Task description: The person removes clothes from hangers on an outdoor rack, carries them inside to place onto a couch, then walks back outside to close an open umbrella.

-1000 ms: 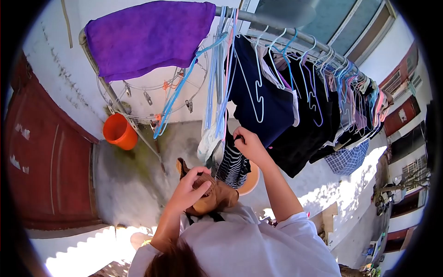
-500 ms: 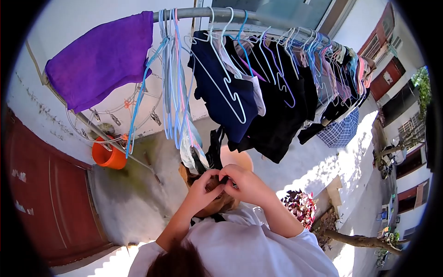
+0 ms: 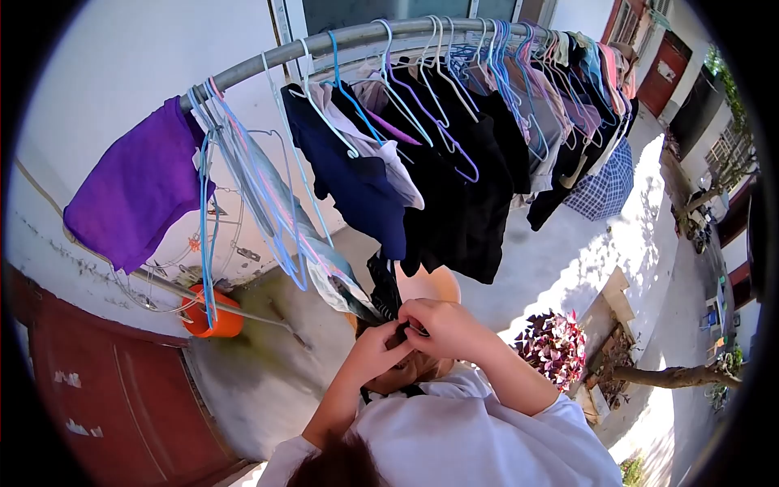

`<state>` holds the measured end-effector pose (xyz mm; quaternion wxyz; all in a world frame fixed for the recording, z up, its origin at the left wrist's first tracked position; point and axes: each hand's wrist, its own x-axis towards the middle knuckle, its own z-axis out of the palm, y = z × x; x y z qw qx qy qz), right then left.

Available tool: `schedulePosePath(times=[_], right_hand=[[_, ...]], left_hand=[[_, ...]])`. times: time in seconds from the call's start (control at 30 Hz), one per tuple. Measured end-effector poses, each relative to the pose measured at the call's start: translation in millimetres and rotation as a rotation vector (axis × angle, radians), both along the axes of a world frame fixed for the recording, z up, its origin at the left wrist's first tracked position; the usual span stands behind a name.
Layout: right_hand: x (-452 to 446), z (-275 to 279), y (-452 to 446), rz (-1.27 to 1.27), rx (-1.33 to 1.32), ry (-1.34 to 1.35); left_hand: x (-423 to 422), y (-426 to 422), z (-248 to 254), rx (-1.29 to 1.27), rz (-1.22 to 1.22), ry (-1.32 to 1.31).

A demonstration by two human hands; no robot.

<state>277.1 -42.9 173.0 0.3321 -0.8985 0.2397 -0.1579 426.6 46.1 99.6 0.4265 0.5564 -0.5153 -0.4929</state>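
Pinches a dark bit of the black striped cloth point(image 3: 383, 284) with the right hand point(image 3: 448, 329), below the hanging clothes point(image 3: 454, 195) and near the pink tub point(image 3: 430, 282), partly covered by that hand; holds the left hand point(image 3: 373, 354) up close, fingers curled, but cannot tell whether pinching too, with the tips hidden. Can barely make out a brown thing point(image 3: 403, 373) under the hands. Counts one orange bucket point(image 3: 219, 323), one purple cloth point(image 3: 139, 191), one checked umbrella point(image 3: 602, 187); cannot count the overlapping hangers point(image 3: 230, 138).
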Motion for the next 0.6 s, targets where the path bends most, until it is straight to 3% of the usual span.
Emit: schedulePosePath(times=[0.1, 0.17, 0.3, 0.43, 0.6], right_hand=[[-6, 12, -34, -0.137, -0.243, -0.161], [0, 34, -59, -0.354, -0.313, -0.436], [5, 37, -108, -0.643, -0.552, -0.315], [11, 8, -139, -0.618, -0.586, -0.168], [8, -9, -138, -0.495, -0.462, -0.272]], left_hand=[[-10, -4, 11, 0.119, -0.006, -0.143], [-19, -5, -7, 0.07, 0.101, -0.073], [-26, -5, -11, 0.049, 0.26, -0.041], [-30, -4, -11, 0.034, 0.336, -0.082], [-34, -6, -11, 0.04, 0.454, -0.07]])
